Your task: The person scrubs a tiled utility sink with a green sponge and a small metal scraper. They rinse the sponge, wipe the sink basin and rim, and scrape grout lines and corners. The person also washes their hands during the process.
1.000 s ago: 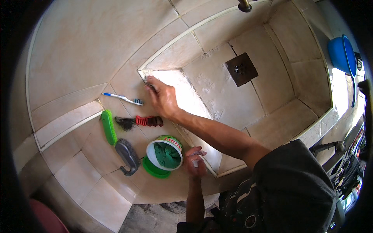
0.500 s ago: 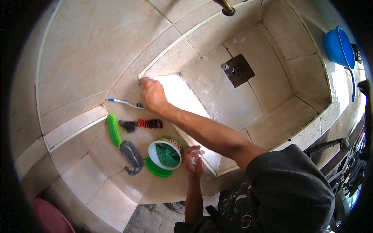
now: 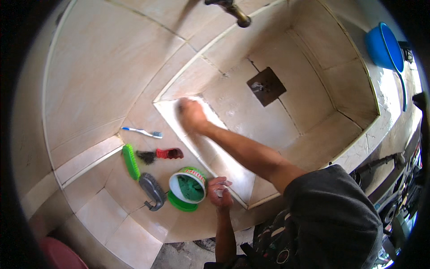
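My right hand reaches across the tiled sink and presses against its left inner wall near the far corner. Motion blurs it, but its fingers look closed; a dark patch at the fingertips is too smeared to name. Lower down, my left hand rests at the sink's near-left rim, fingers loosely curled and thumb apart, with white residue on it. Right beside it a white tub of green paste lies tilted toward its green lid.
Left of the tub lie a toothbrush, a green brush, a red-handled brush and a grey brush. A brass tap juts over the sink with its dark drain cover. A blue dipper stands at the right.
My right hand has moved from the sink's far-left corner rim down onto the inner wall. The left hand stays beside the tub, and the whole view has shifted slightly.
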### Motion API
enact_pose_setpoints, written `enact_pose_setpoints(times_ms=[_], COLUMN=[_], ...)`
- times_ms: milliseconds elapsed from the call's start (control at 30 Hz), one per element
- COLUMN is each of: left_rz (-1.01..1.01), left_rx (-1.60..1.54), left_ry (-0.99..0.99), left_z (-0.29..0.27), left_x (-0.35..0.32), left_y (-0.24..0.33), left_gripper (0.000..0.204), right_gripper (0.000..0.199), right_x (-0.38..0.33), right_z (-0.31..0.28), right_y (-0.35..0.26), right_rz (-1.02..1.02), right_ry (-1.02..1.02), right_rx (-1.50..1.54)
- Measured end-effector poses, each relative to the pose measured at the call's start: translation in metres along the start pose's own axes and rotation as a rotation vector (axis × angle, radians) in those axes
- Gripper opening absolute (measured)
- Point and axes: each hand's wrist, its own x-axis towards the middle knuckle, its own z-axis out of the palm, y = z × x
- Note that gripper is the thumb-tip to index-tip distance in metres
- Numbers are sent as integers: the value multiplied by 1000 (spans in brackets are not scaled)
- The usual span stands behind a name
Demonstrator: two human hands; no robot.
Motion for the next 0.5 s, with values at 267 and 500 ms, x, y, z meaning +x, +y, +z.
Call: enact_pose_setpoints(times_ms=[267, 500], left_rz=[26, -9], left_rx=[-12, -22], left_ry=[37, 1], left_z=[4, 7], left_x=[2, 6], left_y=[4, 10], left_gripper=[6, 14], right_gripper=[18, 32], right_x=[-2, 0], right_z=[-2, 19], right_y=[21, 89], right_rz=[61, -570], right_ry=[65, 476], right_rx=[53, 123])
